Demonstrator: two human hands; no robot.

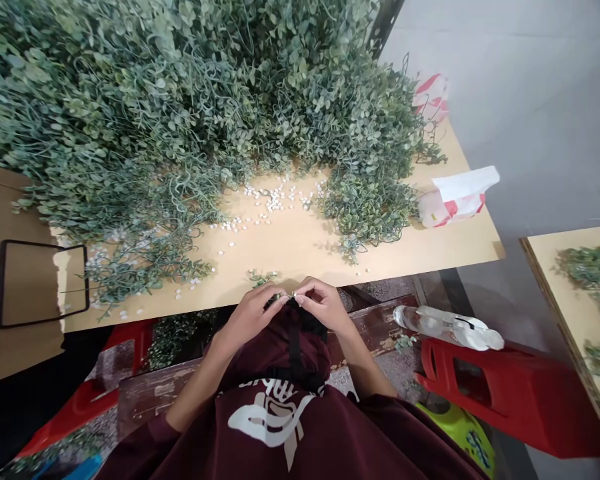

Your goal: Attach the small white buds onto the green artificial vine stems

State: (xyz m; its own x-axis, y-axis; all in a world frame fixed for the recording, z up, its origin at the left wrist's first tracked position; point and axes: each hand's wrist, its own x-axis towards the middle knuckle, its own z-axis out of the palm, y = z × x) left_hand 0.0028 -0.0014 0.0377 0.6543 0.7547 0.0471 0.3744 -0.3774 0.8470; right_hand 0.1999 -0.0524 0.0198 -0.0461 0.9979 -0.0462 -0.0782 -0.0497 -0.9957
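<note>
My left hand (257,310) is closed in a pinch at the table's front edge. Between its fingers is the stem of a small artificial leaf sprig (263,277), whose leaves show just beyond the knuckles. My right hand (324,305) pinches close beside it, fingertips almost touching the left ones. A tiny pale piece shows at the right fingertips, too small to make out fully. Farther in on the table lie scattered small white bead-like pieces (275,199). A big heap of artificial green foliage (205,100) covers the back, and a smaller clump (375,207) lies to the right.
A cardboard box (17,280) with a black wire frame (1,283) stands at the left end of the wooden table (290,243). Tissue packs (453,207) lie at the right. Below are a clear bottle (430,323) and a red plastic stool (520,393). Another table (555,280) stands farther right.
</note>
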